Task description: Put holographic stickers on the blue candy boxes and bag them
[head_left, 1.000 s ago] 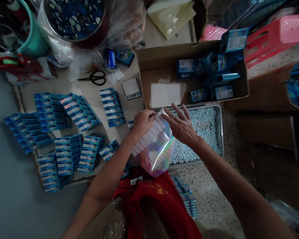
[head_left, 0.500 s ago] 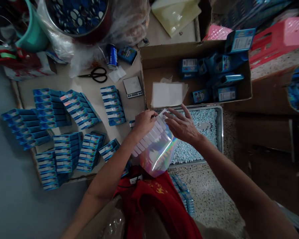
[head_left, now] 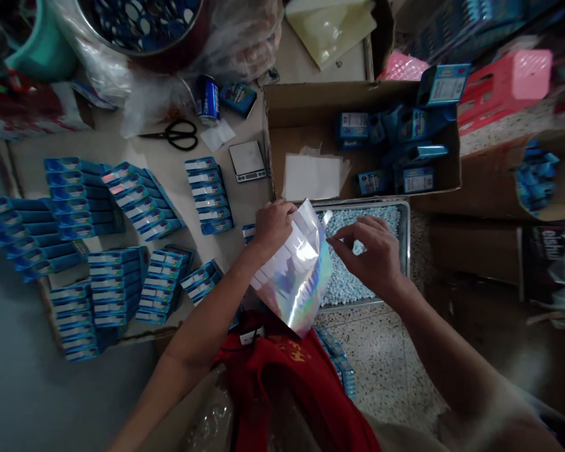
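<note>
Speckled terrazzo floor point(head_left: 386, 364) lies under the person, with a red cloth point(head_left: 292, 389) nearest the camera across the lap. Just above it, the left hand point(head_left: 272, 227) is closed on the top edge of a holographic sheet of white sticker strips point(head_left: 296, 276), which hangs tilted down toward the red cloth. The right hand point(head_left: 374, 254) sits just right of the sheet, apart from it, over a metal tray of pale blue pellets point(head_left: 405, 216); its thumb and forefinger are pinched together, the other fingers curled, and whether anything small is between them cannot be told.

Left of the arms, a cardboard sheet point(head_left: 169, 163) on the floor carries rows of flat blue packets point(head_left: 117, 285). Beyond the tray stands an open cardboard box point(head_left: 311, 107) with white paper point(head_left: 313, 177) and small blue cartons point(head_left: 405, 144) inside. Near its left wall rest a small digital scale point(head_left: 247, 160), black scissors point(head_left: 176, 134) and a blue can point(head_left: 208, 99). Farthest off are a metal bowl of blue and white discs point(head_left: 145, 25), a teal bucket point(head_left: 42, 47) and a pink plastic stool point(head_left: 508, 81).
</note>
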Available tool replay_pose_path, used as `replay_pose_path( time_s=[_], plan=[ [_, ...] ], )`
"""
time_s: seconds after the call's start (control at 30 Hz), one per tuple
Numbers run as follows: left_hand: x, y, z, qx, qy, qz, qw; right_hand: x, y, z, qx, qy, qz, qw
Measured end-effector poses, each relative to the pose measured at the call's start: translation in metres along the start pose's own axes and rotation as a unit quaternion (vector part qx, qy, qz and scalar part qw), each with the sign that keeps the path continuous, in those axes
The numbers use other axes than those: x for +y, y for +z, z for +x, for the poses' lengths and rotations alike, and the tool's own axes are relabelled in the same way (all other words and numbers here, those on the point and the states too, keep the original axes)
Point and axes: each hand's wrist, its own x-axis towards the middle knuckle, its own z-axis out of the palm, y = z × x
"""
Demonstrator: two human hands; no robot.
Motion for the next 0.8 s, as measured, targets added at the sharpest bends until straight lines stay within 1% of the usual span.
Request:
replay_pose_path(
  time_s=[0.03, 0.1, 0.17, 0.23, 0.27, 0.3, 0.33, 0.43, 0.47, 0.53, 0.63, 0.67, 0.7, 0.73, 0.8],
  plan=[
    [0.0, 0.0, 0.0, 0.002, 0.003, -0.006, 1.0, -0.002, -0.001, 0.002, 0.005, 0.023, 0.018, 1.0],
    [0.0, -0.003, -0.003, 0.026, 0.007, -0.037, 0.999, -0.007, 0.0, 0.005, 0.017, 0.102, 0.092, 0.99],
    [-0.001, -0.008, -0.01, 0.088, 0.0, -0.091, 0.992, -0.012, 0.005, 0.009, 0.023, 0.175, 0.185, 0.967],
    [-0.005, -0.017, -0.02, 0.155, -0.02, -0.168, 0.973, -0.018, 0.013, 0.014, 0.02, 0.202, 0.26, 0.944],
    [-0.008, -0.022, -0.026, 0.172, -0.028, -0.215, 0.961, -0.022, 0.018, 0.016, 0.019, 0.206, 0.286, 0.936],
    [-0.011, -0.026, -0.032, 0.173, -0.033, -0.266, 0.948, -0.026, 0.023, 0.019, 0.017, 0.208, 0.307, 0.929],
    [-0.015, -0.03, -0.038, 0.159, -0.035, -0.321, 0.933, -0.03, 0.027, 0.021, 0.014, 0.21, 0.324, 0.922],
    [-0.029, -0.037, -0.052, 0.088, -0.028, -0.467, 0.879, -0.043, 0.038, 0.026, 0.003, 0.219, 0.359, 0.907],
    [-0.033, -0.036, -0.054, 0.076, -0.03, -0.502, 0.861, -0.047, 0.04, 0.028, -0.002, 0.221, 0.369, 0.903],
    [-0.04, -0.034, -0.059, 0.092, -0.05, -0.549, 0.829, -0.054, 0.046, 0.032, -0.017, 0.228, 0.388, 0.893],
    [-0.054, -0.034, -0.073, 0.146, -0.087, -0.58, 0.797, -0.068, 0.059, 0.037, -0.035, 0.259, 0.39, 0.883],
    [-0.061, -0.037, -0.081, 0.152, -0.092, -0.581, 0.794, -0.076, 0.066, 0.038, -0.036, 0.273, 0.386, 0.88],
    [-0.069, -0.043, -0.092, 0.155, -0.098, -0.574, 0.798, -0.086, 0.075, 0.037, -0.038, 0.284, 0.383, 0.878],
    [-0.079, -0.05, -0.104, 0.158, -0.107, -0.556, 0.809, -0.099, 0.086, 0.035, -0.039, 0.29, 0.381, 0.877],
    [-0.104, -0.07, -0.134, 0.175, -0.136, -0.492, 0.842, -0.13, 0.116, 0.025, -0.043, 0.283, 0.376, 0.881]
  ],
)
